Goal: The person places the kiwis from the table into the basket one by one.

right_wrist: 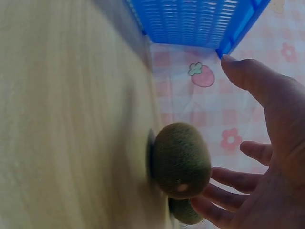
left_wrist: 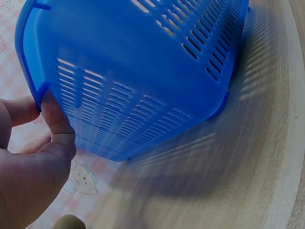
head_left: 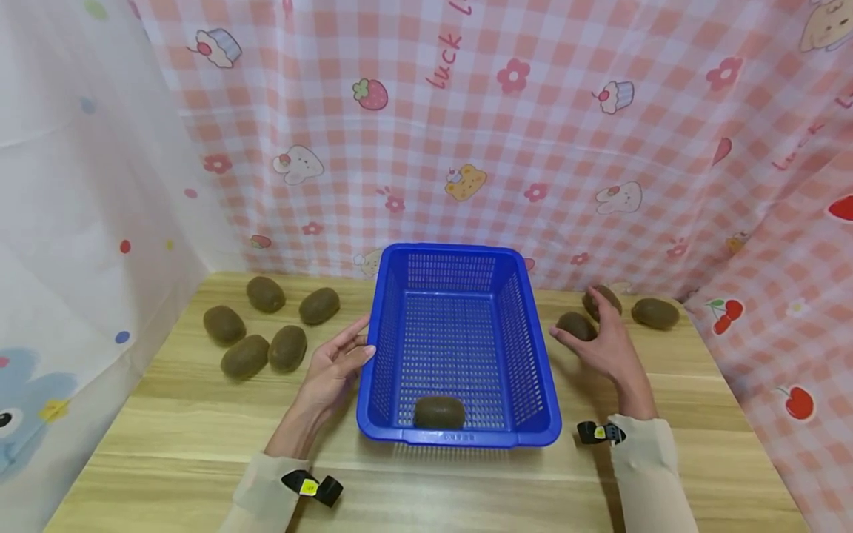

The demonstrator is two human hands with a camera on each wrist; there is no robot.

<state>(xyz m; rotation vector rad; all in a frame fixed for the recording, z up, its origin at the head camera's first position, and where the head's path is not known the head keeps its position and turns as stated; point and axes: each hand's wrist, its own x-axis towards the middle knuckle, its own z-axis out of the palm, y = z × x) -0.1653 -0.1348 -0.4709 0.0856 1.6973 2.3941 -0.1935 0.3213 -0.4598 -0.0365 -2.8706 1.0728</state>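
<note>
A blue perforated plastic basket [head_left: 460, 438] stands in the middle of the wooden table, with one brown kiwifruit [head_left: 439, 412] inside at its near end. My left hand [head_left: 331, 370] pinches the basket's left rim between thumb and fingers, as the left wrist view also shows. To the right of the basket, my right hand [head_left: 609, 348] reaches over two kiwifruits with thumb and fingers spread apart. The nearer kiwifruit [right_wrist: 181, 160] lies beside the fingers in the right wrist view; another kiwifruit [right_wrist: 186, 212] is partly hidden behind it.
Several kiwifruits [head_left: 245, 357] lie grouped on the left of the table [head_left: 173, 437]. A single kiwifruit [head_left: 656, 314] sits at the far right, beyond my right hand. A pink checked curtain [head_left: 413, 148] hangs behind the table, and a white one [head_left: 87, 192] at the left.
</note>
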